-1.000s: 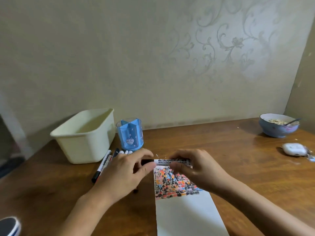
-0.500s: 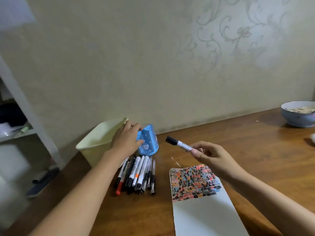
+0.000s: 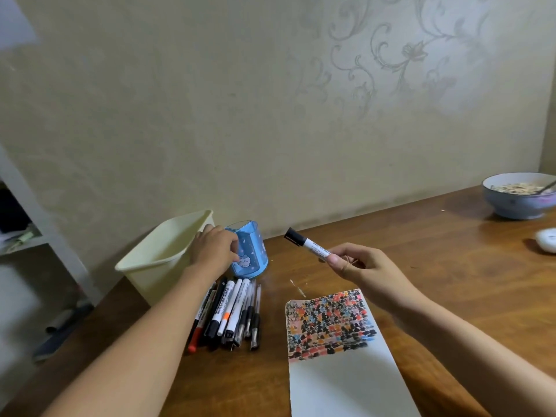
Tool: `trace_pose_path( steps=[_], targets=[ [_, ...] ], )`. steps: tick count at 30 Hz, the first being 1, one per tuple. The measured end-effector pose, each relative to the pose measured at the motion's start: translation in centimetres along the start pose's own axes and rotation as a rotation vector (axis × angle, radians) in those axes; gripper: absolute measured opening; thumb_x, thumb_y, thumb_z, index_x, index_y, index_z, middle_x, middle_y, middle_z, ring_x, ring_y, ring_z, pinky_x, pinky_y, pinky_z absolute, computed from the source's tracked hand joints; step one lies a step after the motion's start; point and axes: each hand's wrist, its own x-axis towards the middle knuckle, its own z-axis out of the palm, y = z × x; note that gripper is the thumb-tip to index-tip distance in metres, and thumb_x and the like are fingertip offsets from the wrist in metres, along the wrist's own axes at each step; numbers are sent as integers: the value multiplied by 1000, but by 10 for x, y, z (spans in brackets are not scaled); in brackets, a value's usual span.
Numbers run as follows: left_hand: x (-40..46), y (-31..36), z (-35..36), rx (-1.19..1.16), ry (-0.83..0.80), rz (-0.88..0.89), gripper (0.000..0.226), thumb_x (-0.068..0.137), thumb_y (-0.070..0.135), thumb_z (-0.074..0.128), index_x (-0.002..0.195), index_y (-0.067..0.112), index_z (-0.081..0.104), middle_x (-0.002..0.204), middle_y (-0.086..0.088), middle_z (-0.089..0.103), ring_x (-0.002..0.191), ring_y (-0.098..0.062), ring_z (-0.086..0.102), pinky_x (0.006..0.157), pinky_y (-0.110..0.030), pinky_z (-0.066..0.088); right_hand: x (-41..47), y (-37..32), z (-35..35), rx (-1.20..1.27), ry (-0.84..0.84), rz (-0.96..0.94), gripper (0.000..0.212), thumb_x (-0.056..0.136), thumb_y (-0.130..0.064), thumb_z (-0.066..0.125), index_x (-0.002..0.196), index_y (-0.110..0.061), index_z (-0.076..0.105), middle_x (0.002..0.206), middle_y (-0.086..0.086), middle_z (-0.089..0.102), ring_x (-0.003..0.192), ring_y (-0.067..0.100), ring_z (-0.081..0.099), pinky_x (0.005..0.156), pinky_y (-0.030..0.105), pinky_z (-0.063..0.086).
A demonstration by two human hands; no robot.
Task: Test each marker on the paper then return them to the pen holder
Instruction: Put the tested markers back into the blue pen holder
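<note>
At centre left of the frame the left hand [image 3: 214, 247] grips the small blue plastic pen holder with a cartoon cat on its side [image 3: 250, 251], fingers curled round its left wall, and the holder looks tipped a little, mouth leaning toward the right. Just left of it stands a cream plastic tub [image 3: 162, 257]. Below the holder, a bundle of capped markers and pens [image 3: 231, 314] lies on the brown wooden table [image 3: 436, 266], long axes running toward the lower edge.

Right of centre, the right hand [image 3: 364, 267] pinches a white whiteboard marker with a black cap [image 3: 307, 244] by its rear end. Its long axis slants up and left, cap end nearest the holder and near it, so a short push leftward along that axis should drop it in; the right hand is the one to do it. Below lies the white paper sheet [image 3: 340, 380], its top covered in coloured test dabs.
</note>
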Motion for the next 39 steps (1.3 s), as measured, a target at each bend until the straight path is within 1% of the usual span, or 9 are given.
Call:
trace_pose_path(
  steps=[6, 17, 21, 25, 29, 32, 34, 37, 39],
  targets=[
    [-1, 15, -10, -72, 125, -6, 22, 79, 33, 79, 75, 30, 58, 103, 7, 61, 112, -20, 46, 95, -33, 36, 2, 1, -4, 40, 33, 10, 19, 99, -35, 56, 97, -24, 72, 81, -2, 53, 77, 10, 47, 69, 23, 38],
    [-54, 83, -40, -218, 215, 167, 18, 80, 39, 77, 87, 29, 64, 93, 10, 53, 102, -15, 40, 86, -30, 34, 9, 9, -10, 126, 108, -21, 15, 102, -34, 53, 105, -25, 63, 78, -4, 51, 71, 11, 48, 65, 25, 46],
    [-72, 99, -32, -246, 197, 182, 17, 83, 42, 72, 90, 30, 63, 94, 11, 50, 102, -14, 38, 88, -30, 33, 10, 11, -13, 165, 149, -24, 13, 103, -30, 52, 106, -23, 62, 83, -2, 60, 79, 14, 58, 76, 29, 55],
    [-85, 105, -26, -258, 203, 185, 18, 83, 43, 72, 90, 30, 62, 95, 12, 50, 100, -12, 36, 80, -28, 30, 11, 11, -12, 234, 140, -26, 14, 102, -22, 56, 114, -17, 59, 90, 4, 71, 90, 24, 70, 84, 38, 59],
    [-91, 108, -22, -296, 205, 199, 17, 83, 36, 74, 91, 28, 62, 96, 11, 52, 105, -13, 38, 78, -26, 30, 9, 7, -6, 320, 128, -45, 41, 97, -11, 61, 134, -19, 43, 90, 12, 72, 82, 23, 74, 76, 35, 60],
    [-92, 108, -15, -323, 245, 216, 19, 83, 23, 76, 97, 28, 64, 100, 11, 56, 109, -14, 41, 80, -23, 33, 9, 2, -5, 391, 134, -94, 76, 94, -3, 63, 146, -41, 24, 95, 16, 70, 87, 31, 74, 78, 42, 62],
    [-93, 106, -10, -372, 276, 227, 35, 79, 20, 80, 109, 27, 64, 106, 8, 61, 111, -15, 44, 83, -26, 39, 9, -2, -5, 398, 148, -120, 92, 94, -2, 64, 149, -54, 12, 106, 23, 68, 90, 35, 74, 82, 48, 61],
    [-96, 99, -9, -554, 279, 243, 64, 76, 24, 84, 132, 27, 54, 121, 6, 60, 118, -14, 46, 93, -30, 43, 10, -10, -3, 380, 184, -174, 86, 95, -2, 63, 146, -53, 17, 110, 25, 66, 88, 36, 75, 82, 46, 62],
    [-97, 92, -9, -682, 245, 229, 71, 80, 26, 81, 141, 30, 46, 132, 10, 54, 124, -8, 44, 99, -27, 40, 15, -15, 0, 373, 225, -201, 78, 95, -1, 62, 144, -47, 21, 109, 24, 67, 87, 34, 75, 79, 42, 62]
  ],
)
